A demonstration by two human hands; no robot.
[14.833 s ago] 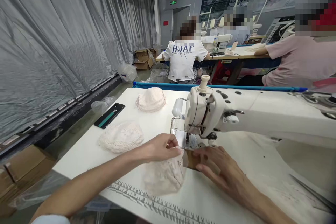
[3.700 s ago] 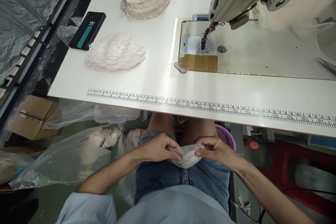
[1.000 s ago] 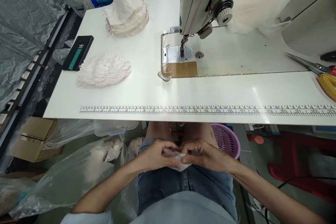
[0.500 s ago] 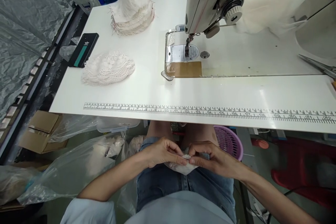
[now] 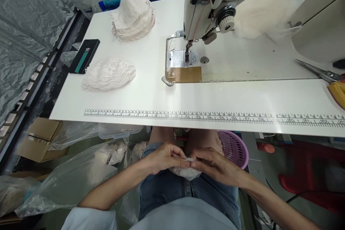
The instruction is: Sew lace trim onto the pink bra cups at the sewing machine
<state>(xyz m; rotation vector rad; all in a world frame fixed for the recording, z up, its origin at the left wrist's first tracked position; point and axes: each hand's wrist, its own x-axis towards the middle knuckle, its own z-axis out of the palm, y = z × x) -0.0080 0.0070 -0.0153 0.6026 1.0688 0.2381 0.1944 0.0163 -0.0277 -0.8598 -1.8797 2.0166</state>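
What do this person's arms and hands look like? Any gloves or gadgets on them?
No gloves or gadgets show: the left hand and right hand are bare, with ordinary human fingers. Neither wrist shows a watch or bracelet. A plain, light blue sleeve ends near the left elbow; the right sleeve is out of view.

Black phone [image 5: 84, 56] with green stripe, cardboard box [image 5: 40, 139], purple basket [image 5: 235, 150]

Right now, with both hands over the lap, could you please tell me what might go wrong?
The white fabric piece, pinched between the left hand and right hand, might slip off the lap. The phone, at the left edge of the table, could get knocked down. The scissors, tips pointing left, might prick a careless reach.
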